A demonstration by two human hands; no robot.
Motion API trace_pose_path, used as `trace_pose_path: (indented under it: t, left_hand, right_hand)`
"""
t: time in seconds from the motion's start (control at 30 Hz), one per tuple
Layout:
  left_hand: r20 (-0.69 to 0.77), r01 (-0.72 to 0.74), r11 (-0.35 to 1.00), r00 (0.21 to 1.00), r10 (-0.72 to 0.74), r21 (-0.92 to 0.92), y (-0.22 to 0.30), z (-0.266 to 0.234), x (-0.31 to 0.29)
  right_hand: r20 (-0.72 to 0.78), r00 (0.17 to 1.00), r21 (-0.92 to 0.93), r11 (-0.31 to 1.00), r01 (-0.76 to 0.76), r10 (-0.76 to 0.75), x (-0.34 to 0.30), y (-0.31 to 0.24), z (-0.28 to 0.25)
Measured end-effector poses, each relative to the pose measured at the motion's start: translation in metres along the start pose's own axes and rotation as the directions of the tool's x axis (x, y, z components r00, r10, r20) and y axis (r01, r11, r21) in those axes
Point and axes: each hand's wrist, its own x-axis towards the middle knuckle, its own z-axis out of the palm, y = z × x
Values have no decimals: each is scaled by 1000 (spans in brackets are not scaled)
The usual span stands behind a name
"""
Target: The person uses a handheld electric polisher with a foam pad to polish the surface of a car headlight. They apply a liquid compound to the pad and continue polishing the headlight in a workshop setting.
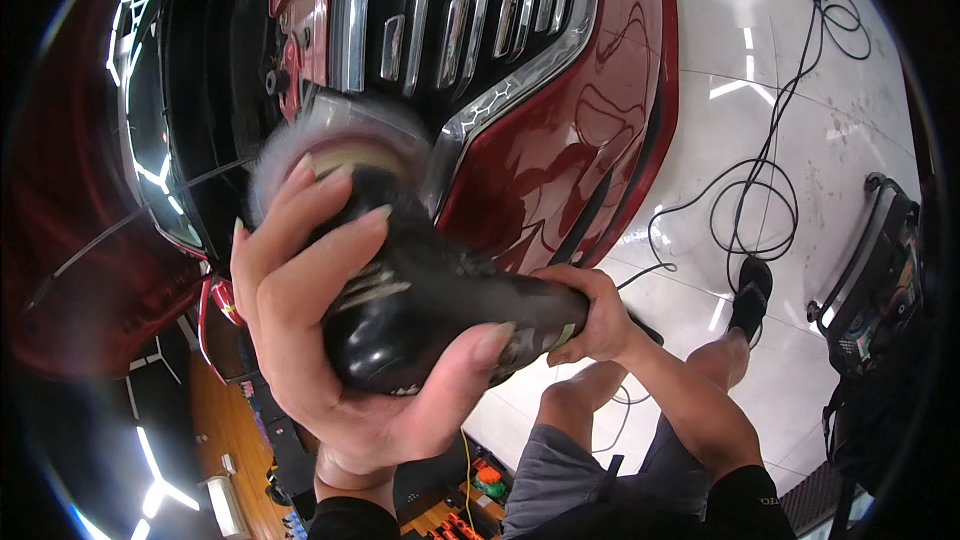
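Note:
Both my hands hold a black power polisher (390,335). My left hand (300,330) is wrapped over its head, fingers curled across the top and thumb along the near side. My right hand (605,315) grips the end of its handle. The round polishing pad (350,140) has a blurred pale rim and lies at the front of a red car, beside the chrome-edged grille (450,40) and the red bumper (560,160). The polisher and my left hand hide part of the car behind them, so I cannot tell exactly where the pad touches.
A black cable (770,145) runs in loops over the pale tiled floor (730,20) on the right, past my foot (752,290). A dark wheeled seat or cart (870,275) stands at the far right. A raised red panel (80,280) fills the left. Orange-handled tools (450,528) lie at the bottom.

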Motion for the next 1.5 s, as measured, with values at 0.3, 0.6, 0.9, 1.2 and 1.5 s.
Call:
trace_pose_path:
  t: [0.3,0.6,0.9,1.2,1.5]
  left_hand:
    - [-64,75,992,995,-82,-105,-3,-6,-25]
    - [-57,104,969,991,-120,-223,-7,2,-14]
    - [-420,-28,840,875,-241,-541,9,14,-14]
    - [-532,-32,814,772,-349,-580,17,29,-18]
    - [-535,36,816,738,-411,-577,-2,15,-42]
  right_hand:
    - [21,1000,-120,993,19,-17,-12,-9,-5]
    - [10,993,-44,992,-117,118,-17,-28,-2]
    - [-173,980,-146,982,-123,97,-36,-14,10]
    - [-276,961,-125,991,-51,14,-70,4,7]
    - [-219,972,-35,994,-99,89,-81,8,25]
